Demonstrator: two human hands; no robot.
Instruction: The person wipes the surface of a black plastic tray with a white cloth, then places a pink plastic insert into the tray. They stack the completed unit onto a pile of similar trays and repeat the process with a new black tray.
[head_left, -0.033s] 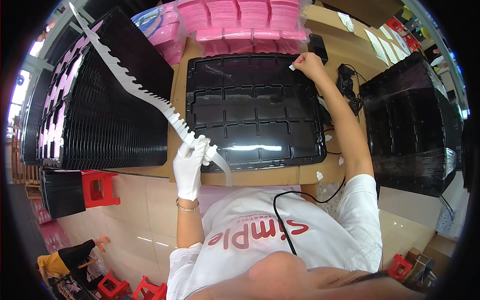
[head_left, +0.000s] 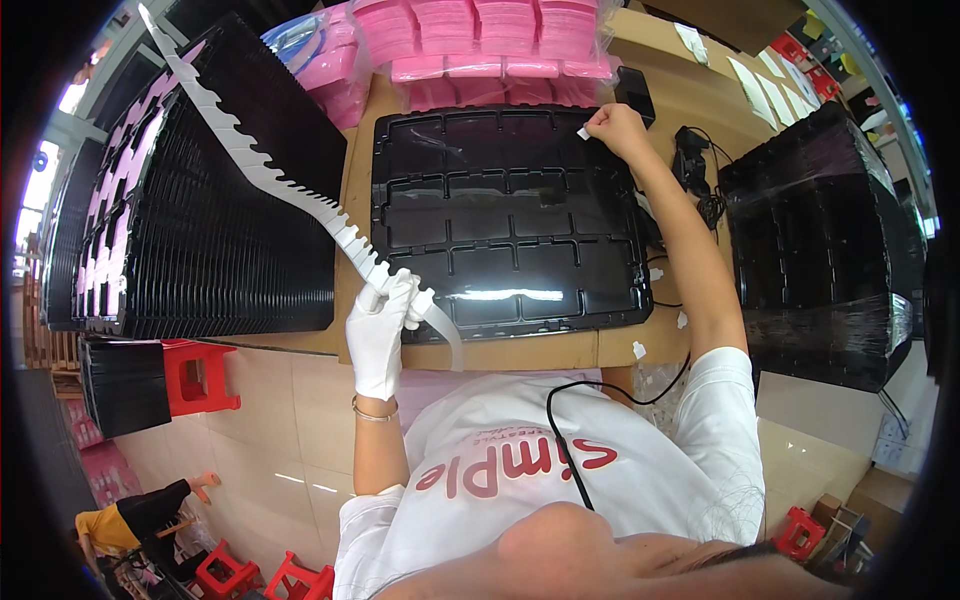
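My left hand [head_left: 385, 330], in a white glove, is closed around a long white strip [head_left: 268, 177] with notched tabs along one edge. The strip rises to the far left past the stacked trays, and its short tail curls near the table's front edge. My right hand [head_left: 615, 130], bare, pinches a small white piece [head_left: 583, 132], which looks like one of the strip's tabs. It is held at the far right corner of a black plastic tray [head_left: 480, 225] with shallow compartments. Whether the piece touches the tray I cannot tell.
Tall stacks of black trays [head_left: 240, 220] stand on the left, with more wrapped stacks [head_left: 815, 250] on the right. Pink bundles in clear plastic [head_left: 480, 40] lie behind the tray. Black cables [head_left: 710, 205] and loose white tabs [head_left: 640, 350] lie on its right. Someone sits at the lower left.
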